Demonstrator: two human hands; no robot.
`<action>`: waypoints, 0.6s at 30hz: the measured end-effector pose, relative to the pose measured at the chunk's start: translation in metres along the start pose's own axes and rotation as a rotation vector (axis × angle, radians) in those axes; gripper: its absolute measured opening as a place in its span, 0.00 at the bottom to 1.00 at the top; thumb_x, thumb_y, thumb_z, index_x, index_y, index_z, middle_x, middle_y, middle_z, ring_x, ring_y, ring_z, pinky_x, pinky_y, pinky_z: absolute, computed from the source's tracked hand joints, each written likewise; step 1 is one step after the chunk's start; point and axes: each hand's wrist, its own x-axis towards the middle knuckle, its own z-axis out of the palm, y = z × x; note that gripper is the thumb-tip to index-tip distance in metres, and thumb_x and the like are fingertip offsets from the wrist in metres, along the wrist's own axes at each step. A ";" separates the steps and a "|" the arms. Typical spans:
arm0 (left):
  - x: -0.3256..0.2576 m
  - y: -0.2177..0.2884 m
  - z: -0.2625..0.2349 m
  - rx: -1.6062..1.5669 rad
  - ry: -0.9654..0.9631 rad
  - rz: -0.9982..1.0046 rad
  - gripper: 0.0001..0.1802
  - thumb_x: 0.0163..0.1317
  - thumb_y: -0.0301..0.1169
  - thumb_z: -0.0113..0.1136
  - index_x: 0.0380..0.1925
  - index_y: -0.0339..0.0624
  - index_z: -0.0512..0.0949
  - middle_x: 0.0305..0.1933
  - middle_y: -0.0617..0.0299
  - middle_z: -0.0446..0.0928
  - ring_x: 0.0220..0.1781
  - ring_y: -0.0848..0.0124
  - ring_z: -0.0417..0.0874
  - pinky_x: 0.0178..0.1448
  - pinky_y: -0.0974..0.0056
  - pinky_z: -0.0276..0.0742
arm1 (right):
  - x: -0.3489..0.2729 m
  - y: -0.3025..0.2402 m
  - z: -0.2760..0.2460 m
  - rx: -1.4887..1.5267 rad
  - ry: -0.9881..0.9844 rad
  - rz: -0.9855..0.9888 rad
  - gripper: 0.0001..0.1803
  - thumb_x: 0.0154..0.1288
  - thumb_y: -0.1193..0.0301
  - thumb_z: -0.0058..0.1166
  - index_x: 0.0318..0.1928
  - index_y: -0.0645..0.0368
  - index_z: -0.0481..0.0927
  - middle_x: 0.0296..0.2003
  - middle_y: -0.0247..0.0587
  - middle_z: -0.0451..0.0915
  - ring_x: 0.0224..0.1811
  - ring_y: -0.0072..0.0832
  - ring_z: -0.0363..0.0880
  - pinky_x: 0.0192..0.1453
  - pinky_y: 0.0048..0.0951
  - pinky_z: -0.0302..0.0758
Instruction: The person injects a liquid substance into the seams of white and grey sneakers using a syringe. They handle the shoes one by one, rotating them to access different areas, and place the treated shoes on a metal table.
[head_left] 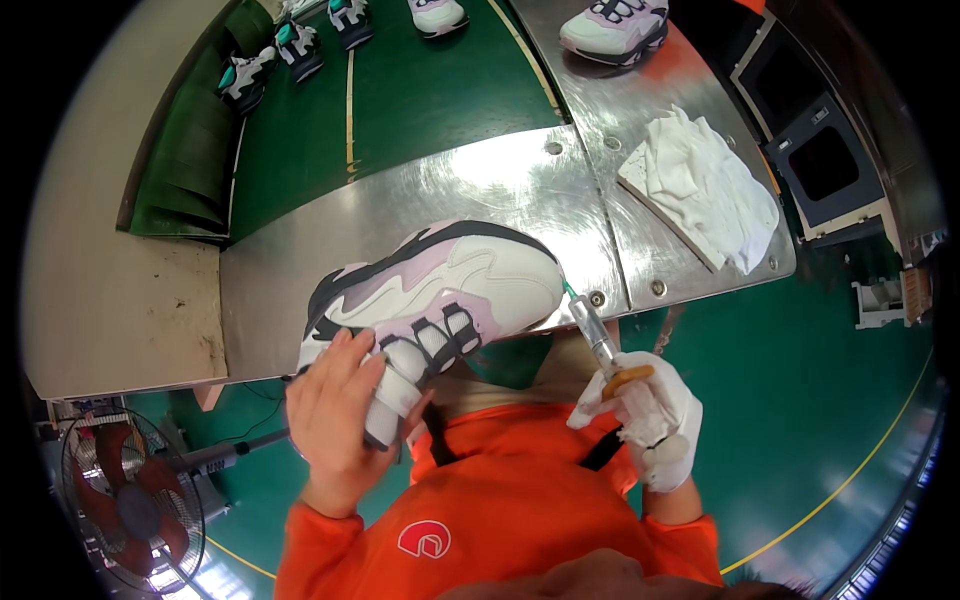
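Head view: gripping a white, lilac and black chunky sneaker (430,295) at the heel and tongue with the bare left hand (345,420), near the metal bench's (450,190) near edge. Pinching a clear plastic syringe with green needle (595,335) in the white-gloved right hand (650,420), tip touching the toe sole on the right. Probably worth holding the shoe steady, pressing slowly, wiping overflow with the crumpled white cloth (705,185) far right.
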 end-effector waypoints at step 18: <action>0.102 -0.050 0.001 -0.375 -0.347 -0.299 0.29 0.38 0.33 0.81 0.42 0.40 0.78 0.34 0.57 0.80 0.34 0.64 0.82 0.41 0.64 0.76 | 0.041 0.082 -0.036 -0.306 -0.271 -0.352 0.44 0.36 0.70 0.77 0.58 0.65 0.69 0.49 0.49 0.79 0.19 0.19 0.65 0.34 0.21 0.74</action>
